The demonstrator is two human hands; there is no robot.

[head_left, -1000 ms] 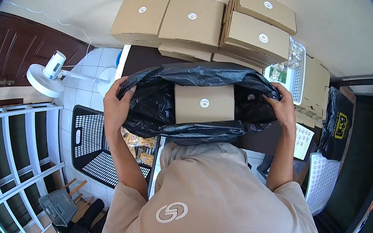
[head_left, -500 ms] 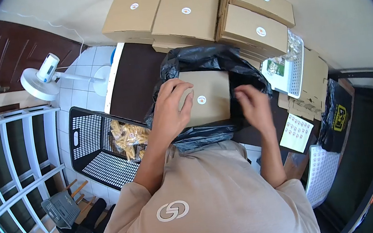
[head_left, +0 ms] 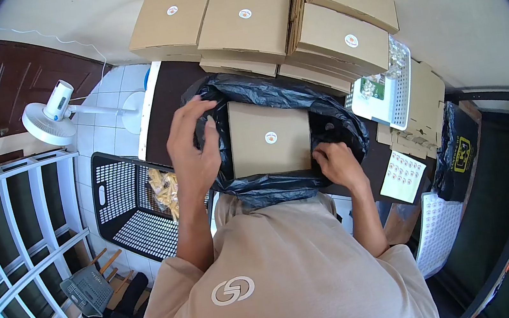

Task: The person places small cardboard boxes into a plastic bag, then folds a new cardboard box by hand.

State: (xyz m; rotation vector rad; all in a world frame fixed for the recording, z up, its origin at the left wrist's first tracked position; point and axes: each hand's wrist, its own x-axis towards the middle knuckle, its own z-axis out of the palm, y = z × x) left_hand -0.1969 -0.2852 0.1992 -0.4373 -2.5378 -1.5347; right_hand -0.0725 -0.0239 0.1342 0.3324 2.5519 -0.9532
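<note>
A flat brown cardboard box with a small round sticker on its lid (head_left: 269, 136) lies inside a crumpled black plastic bag (head_left: 333, 124), which sits on the dark brown bench (head_left: 172, 96) right in front of the person. The bag's mouth is spread so that the box lid shows whole, with black film bunched along every side of it.

The left hand (head_left: 192, 148) is at the left edge of the bag, its fingers (head_left: 196, 109) curled over the film there and pinching a fold of it (the thumb side is partly hidden by the plastic). The right hand (head_left: 337, 164) rests at the box's lower right corner, fingers bent and closed on the bag's edge just beside the cardboard; whether they also touch the box itself I cannot tell.

Behind the bag, against the pale wall, stand stacks of matching brown cardboard boxes with round stickers (head_left: 246, 22). To the right of them a white perforated plastic tray (head_left: 400, 85) holds small packets. A white sheet of round stickers (head_left: 402, 176) lies near the right hand. Below the bench's left side, a black perforated plastic basket (head_left: 121, 196) on the tiled floor holds yellowish packets, and a white standing fan (head_left: 46, 115) is further left.
</note>
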